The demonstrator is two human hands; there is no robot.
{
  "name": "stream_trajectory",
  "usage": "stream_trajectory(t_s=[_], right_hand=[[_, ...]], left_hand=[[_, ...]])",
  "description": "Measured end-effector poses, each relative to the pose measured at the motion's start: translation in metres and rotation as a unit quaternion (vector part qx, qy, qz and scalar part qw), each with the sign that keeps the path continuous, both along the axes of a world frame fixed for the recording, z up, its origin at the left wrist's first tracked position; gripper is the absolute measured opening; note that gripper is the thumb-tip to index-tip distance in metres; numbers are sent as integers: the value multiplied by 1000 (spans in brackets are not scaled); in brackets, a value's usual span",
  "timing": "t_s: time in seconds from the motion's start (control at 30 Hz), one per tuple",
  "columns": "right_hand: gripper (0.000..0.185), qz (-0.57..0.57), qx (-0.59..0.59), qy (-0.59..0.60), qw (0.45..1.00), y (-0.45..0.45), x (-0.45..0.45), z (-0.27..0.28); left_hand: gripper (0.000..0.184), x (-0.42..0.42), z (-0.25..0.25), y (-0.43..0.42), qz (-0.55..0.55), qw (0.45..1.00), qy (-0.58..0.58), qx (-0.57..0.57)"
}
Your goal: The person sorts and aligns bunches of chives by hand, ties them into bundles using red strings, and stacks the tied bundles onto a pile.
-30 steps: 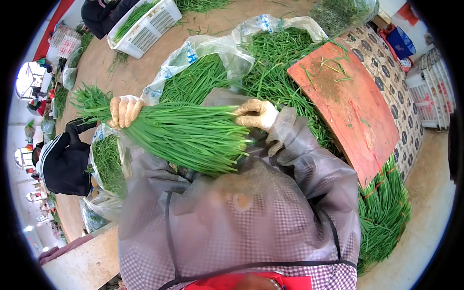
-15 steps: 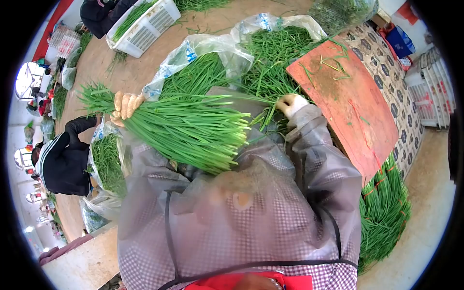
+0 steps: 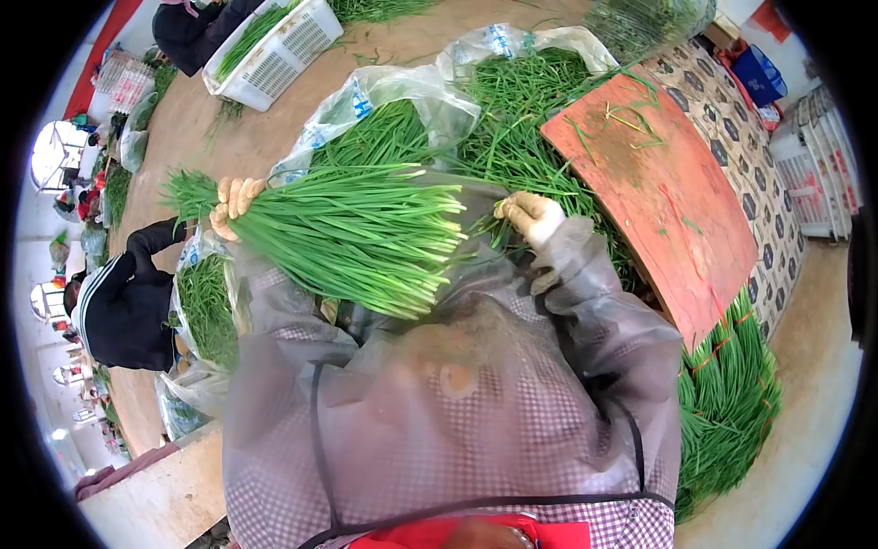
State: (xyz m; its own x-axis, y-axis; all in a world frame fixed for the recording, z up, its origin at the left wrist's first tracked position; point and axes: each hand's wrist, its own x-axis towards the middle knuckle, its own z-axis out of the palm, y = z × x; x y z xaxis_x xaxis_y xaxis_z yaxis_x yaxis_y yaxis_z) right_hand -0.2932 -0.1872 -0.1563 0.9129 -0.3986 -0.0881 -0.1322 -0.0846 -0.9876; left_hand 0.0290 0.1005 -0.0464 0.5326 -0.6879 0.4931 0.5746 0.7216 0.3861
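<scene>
My left hand, in a pale glove, is closed around the leafy end of a large bunch of green chives. Their pale cut ends fan out to the right, above my lap. To the right of those ends is my gloved right hand, apart from the bunch. Its fingers are pinched together, and what they hold, if anything, is too small to make out. Loose chives lie heaped in an open plastic bag just beyond my hands, with more chives in the bag beside it.
On my right slopes a reddish board with scraps on it. Tied chive bundles stand below it. A white crate holds greens at the far left. A person in a dark jacket works beside another bag of greens.
My right hand has moved slightly left and down, and its fingers have drawn together. The long strands between it and the bunch no longer show. The bunch has tilted slightly upward.
</scene>
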Motion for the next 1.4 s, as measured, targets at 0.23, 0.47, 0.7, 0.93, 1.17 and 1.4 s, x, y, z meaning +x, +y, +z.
stream_trajectory(t_s=[0.23,0.47,0.7,0.93,1.17,1.4], right_hand=[[25,61,-428,-128,893,46,20,85],[14,-43,-134,-105,985,31,25,65],[14,-25,-45,5,999,-2,3,43],[70,159,-241,147,946,52,11,47],[23,5,-241,34,970,3,6,14],[43,37,-458,-65,886,-26,-8,40]], left_hand=[[15,4,-5,-6,21,998,53,23],[10,8,-12,-11,20,999,23,23],[12,15,-21,-7,33,997,67,26],[10,25,-30,-2,77,988,111,78],[15,41,-49,8,180,962,148,143],[15,42,-54,6,255,926,184,207]])
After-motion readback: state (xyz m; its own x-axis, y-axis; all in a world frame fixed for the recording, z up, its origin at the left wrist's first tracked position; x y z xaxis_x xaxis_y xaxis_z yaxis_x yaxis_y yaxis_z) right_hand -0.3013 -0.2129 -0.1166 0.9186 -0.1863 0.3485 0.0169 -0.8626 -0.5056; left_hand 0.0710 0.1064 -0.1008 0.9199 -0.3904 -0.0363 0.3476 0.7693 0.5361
